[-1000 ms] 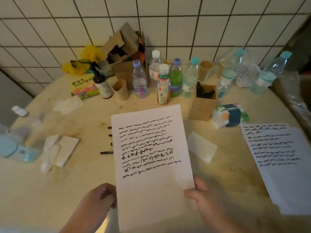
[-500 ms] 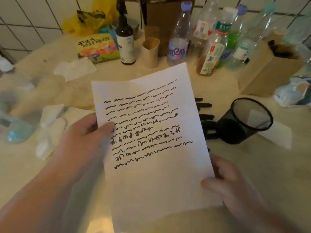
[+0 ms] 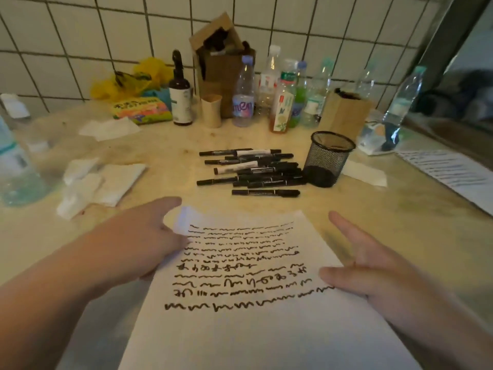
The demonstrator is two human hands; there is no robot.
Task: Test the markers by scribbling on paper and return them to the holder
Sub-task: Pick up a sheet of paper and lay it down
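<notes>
A white sheet of paper (image 3: 240,329) covered in black scribble lines lies flat on the table in front of me. My left hand (image 3: 144,241) rests on its left edge, where the top left corner curls up. My right hand (image 3: 373,273) lies open at the right edge, thumb touching the sheet, fingers straight. Beyond the paper several black markers (image 3: 250,169) lie in a loose pile. A black mesh holder (image 3: 329,158) stands just right of them, tilted, with no marker visible inside.
Bottles (image 3: 242,97), a paper cup (image 3: 211,110), a dark pump bottle (image 3: 181,97) and cardboard boxes (image 3: 344,116) line the tiled wall. Crumpled tissues (image 3: 98,182) lie at the left. More scribbled sheets (image 3: 453,174) lie at the right. A large clear bottle (image 3: 16,161) stands far left.
The paper was held up in both hands and now lies flat on the table. Both hands have loosened their grip. The markers and mesh holder have come into full view.
</notes>
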